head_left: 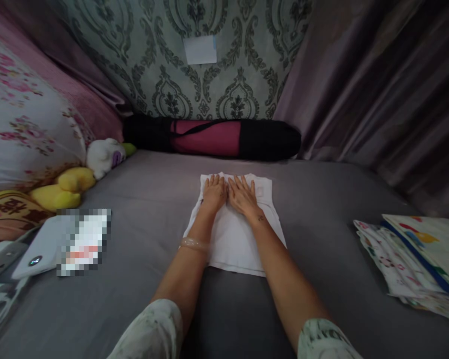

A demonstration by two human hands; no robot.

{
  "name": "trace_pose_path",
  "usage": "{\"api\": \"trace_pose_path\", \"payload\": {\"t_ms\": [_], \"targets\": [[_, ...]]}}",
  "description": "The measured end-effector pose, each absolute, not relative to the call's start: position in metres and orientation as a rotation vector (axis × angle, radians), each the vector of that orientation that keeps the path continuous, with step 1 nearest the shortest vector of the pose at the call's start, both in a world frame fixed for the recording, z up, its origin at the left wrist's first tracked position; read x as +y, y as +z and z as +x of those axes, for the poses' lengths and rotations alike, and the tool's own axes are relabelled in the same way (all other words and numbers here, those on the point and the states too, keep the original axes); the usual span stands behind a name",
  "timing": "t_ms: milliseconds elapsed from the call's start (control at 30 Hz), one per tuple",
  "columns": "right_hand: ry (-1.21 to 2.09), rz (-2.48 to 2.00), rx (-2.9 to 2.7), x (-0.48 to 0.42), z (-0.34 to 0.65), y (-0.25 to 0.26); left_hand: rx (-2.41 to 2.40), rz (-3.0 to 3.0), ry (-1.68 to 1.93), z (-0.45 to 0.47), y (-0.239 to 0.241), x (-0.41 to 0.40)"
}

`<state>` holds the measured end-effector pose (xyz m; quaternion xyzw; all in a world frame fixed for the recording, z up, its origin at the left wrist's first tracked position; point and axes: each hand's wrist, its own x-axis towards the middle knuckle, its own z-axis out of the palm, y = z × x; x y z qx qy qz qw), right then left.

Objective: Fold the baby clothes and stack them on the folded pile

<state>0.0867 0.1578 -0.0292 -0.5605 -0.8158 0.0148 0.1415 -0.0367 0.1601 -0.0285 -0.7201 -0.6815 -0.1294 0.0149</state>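
A white garment (pixel 235 244) lies spread out on the grey bed sheet (pixel 142 239), its narrower end away from me. Both my hands press flat on its far part, side by side and almost touching. My left hand (pixel 214 192) rests near the upper left edge with its fingers stretched forward. Slightly apart, the fingers of my right hand (pixel 242 194) lie on the cloth close to the middle. A small pale patch shows on the garment to the right of that hand. Parts of the cloth are hidden under my hands and forearms.
A black and pink roll-shaped bag (pixel 209 137) lies along the patterned wall. Folded printed cloths (pixel 415 264) are stacked at the right. To the left are plush toys (pixel 65 189), a white power bank (pixel 47 247), a power strip (pixel 2 259) with cables, and a floral pillow (pixel 26 114).
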Motion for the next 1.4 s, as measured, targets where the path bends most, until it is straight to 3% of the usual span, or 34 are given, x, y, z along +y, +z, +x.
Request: {"api": "trace_pose_path", "payload": {"t_ms": [300, 1133, 1400], "targets": [[0.091, -1.710, -2.381, 0.164, 0.086, -0.043, -2.201, -2.253, -0.286, -0.038, -0.048, 0.169], [0.139, -1.872, -2.248, 0.172, 0.097, -0.041, -2.294, -2.207, -0.293, -0.044, -0.041, 0.169], [0.021, -1.981, -2.065, 0.176, 0.106, -0.046, -2.451, -2.035, -0.317, -0.047, -0.033, 0.168]]}}
